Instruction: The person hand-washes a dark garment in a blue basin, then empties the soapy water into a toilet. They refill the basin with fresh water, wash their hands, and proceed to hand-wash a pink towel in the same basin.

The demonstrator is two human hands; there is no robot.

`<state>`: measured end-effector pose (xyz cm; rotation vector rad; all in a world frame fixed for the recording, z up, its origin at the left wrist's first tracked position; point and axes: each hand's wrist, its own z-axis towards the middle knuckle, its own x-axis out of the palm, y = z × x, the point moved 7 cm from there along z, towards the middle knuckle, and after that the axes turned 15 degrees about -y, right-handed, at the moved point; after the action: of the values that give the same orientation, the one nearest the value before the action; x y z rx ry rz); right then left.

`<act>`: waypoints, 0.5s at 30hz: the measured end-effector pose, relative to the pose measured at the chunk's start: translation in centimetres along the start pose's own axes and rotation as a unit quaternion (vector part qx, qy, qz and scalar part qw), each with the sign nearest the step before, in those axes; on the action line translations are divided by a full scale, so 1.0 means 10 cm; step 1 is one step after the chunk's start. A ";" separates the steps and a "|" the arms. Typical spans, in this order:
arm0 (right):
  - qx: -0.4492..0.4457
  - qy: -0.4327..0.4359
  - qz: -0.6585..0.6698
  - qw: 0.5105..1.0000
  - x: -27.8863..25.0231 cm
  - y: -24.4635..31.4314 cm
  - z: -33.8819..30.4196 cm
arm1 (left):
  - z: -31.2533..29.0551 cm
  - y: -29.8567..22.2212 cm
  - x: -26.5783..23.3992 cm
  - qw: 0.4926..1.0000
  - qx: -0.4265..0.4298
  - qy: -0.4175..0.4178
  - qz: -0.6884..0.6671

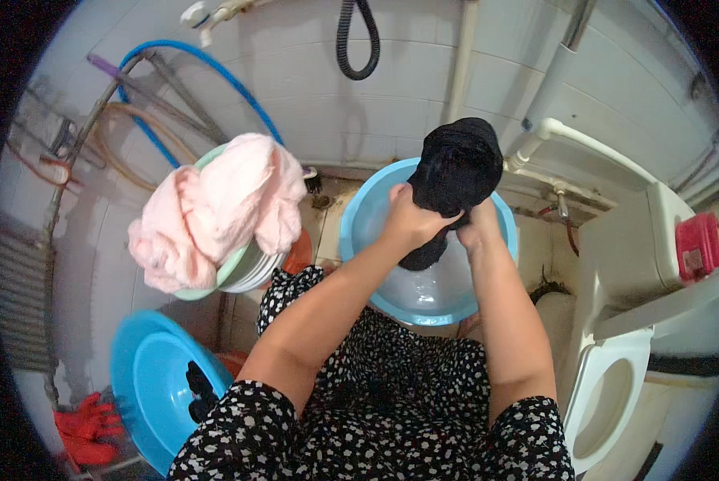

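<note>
Both my hands grip a bunched black cloth garment [459,164] above a light blue basin [423,317]. The basin holds cloudy, whitish water. My left hand [411,218] has its fingers closed around the left side of the cloth, with the thumb up. On the other side, my right hand [481,228] is wrapped round the cloth's lower right part; its fingers are partly hidden. The upper bulk of the garment stands above my hands, and a lower end hangs down close to the water. Its exact kind does not show.
At left, a fluffy pink cloth [231,200] is heaped on a pale green basin [203,295]. Nearer stands a blue basin [147,361] with a black cloth [201,391] inside, beside red gloves [88,429]. A toilet [608,405] is at right. A blue hose [229,76] runs along the wall.
</note>
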<state>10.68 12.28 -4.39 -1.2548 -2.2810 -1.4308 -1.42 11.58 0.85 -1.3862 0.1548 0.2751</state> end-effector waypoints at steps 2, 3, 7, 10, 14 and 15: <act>0.021 -0.006 -0.037 0.999 0.11 -0.01 -0.22 | 0.07 0.09 -0.16 0.993 0.093 -0.070 0.026; 0.041 -0.004 -0.044 0.998 0.05 -0.03 -0.19 | 0.04 -0.13 -0.26 0.980 0.153 -0.097 0.080; 0.073 0.059 -0.092 0.991 0.21 -0.22 -0.34 | -0.01 -0.49 -0.69 0.974 0.180 -0.133 -0.022; 0.080 0.168 -0.071 0.980 0.56 -0.23 -0.72 | -0.14 -0.79 -1.03 0.934 0.273 -0.226 0.032; 0.102 0.260 -0.082 0.957 1.11 -0.42 -1.34 | -0.50 -1.44 -1.89 0.899 0.292 -0.324 0.033; 0.103 0.303 -0.083 0.944 1.35 -0.49 -1.65 | -0.64 -1.60 -2.15 0.882 0.314 -0.341 0.081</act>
<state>-5.90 5.71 8.28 -0.4723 -2.0556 -1.3391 -17.19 0.57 20.57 -0.5711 -0.2173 0.7651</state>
